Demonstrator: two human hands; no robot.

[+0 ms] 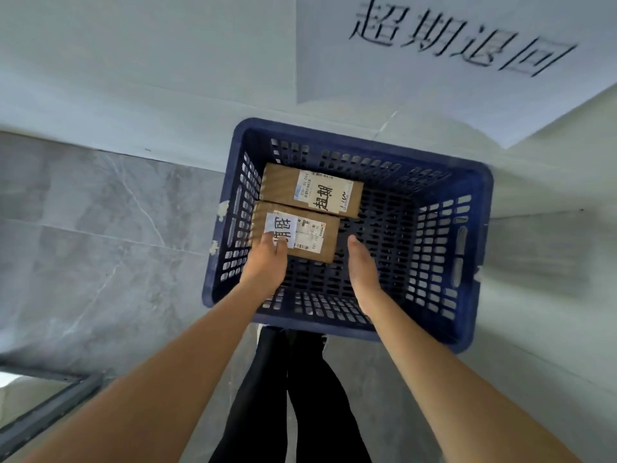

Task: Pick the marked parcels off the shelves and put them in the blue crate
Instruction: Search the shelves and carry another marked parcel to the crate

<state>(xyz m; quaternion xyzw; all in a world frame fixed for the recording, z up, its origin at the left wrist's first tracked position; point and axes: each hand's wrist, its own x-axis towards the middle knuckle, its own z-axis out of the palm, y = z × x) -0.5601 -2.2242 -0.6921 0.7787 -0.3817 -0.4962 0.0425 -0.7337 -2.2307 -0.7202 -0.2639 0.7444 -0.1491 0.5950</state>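
The blue crate [474, 228] sits on the floor at centre frame, two marked parcels side by side against its left wall. The left hand [267, 262] rests its fingertips on the nearer parcel [300, 233], likely seating it beside the farther parcel [312, 190]. The right hand [362, 265] hovers flat, fingers straight, holding nothing.

Parcel label [279, 232] part-hidden under fingers [271, 243]

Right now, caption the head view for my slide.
Left hand touches near parcel beside far parcel in blue crate.
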